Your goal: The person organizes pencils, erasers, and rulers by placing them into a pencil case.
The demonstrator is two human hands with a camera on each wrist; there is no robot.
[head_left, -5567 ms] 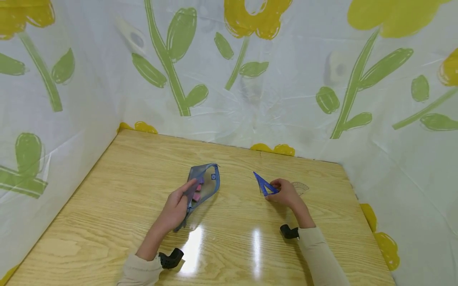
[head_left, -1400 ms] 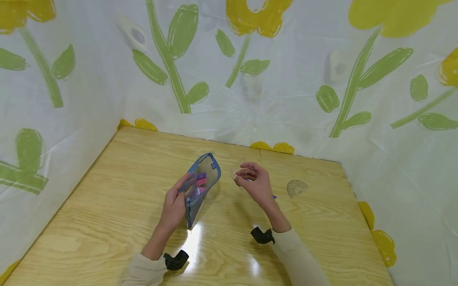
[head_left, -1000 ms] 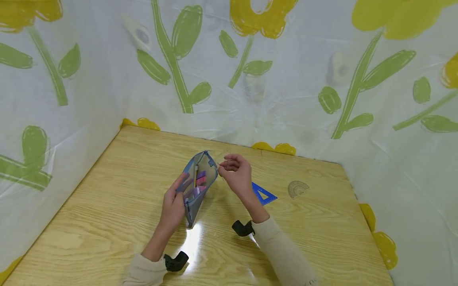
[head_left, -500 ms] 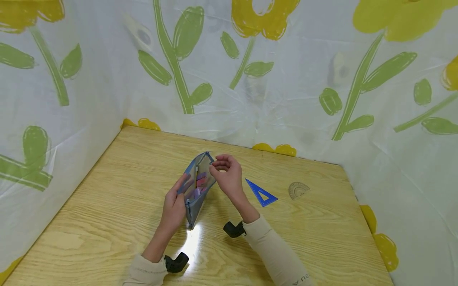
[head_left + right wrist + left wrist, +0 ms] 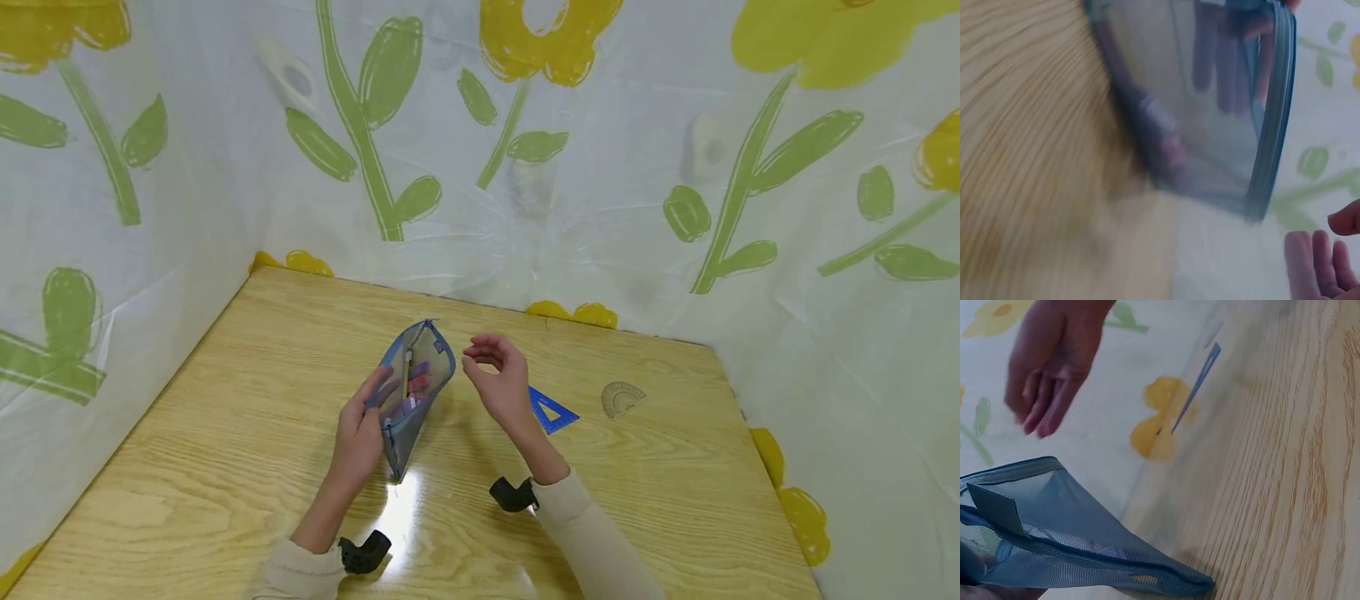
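Observation:
My left hand (image 5: 358, 442) grips the near-left side of a blue-grey mesh zip pouch (image 5: 401, 446), thumb in front and fingers behind. The pouch's mouth gapes. Inside it are a yellow pencil (image 5: 407, 375) and several pink and purple blocks (image 5: 418, 383), perhaps erasers. My right hand (image 5: 504, 383) hovers just right of the pouch, apart from it, fingers bent and nothing seen between them. Under the right forearm, partly covered, a blue set square (image 5: 551, 426) lies flat on the table. In the right wrist view the pouch (image 5: 1210, 162) is blurred, with left-hand fingers showing through it.
A clear protractor (image 5: 621, 388) lies on the wooden table (image 5: 675, 517) right of the set square. Flower-printed white sheeting (image 5: 600, 208) walls the table at the back and both sides. Each wrist wears a black camera mount (image 5: 512, 495).
The right hand first held the blue set square, which now lies on the table. It then carried a clear flat piece to the pouch's mouth and has since drawn back right without it.

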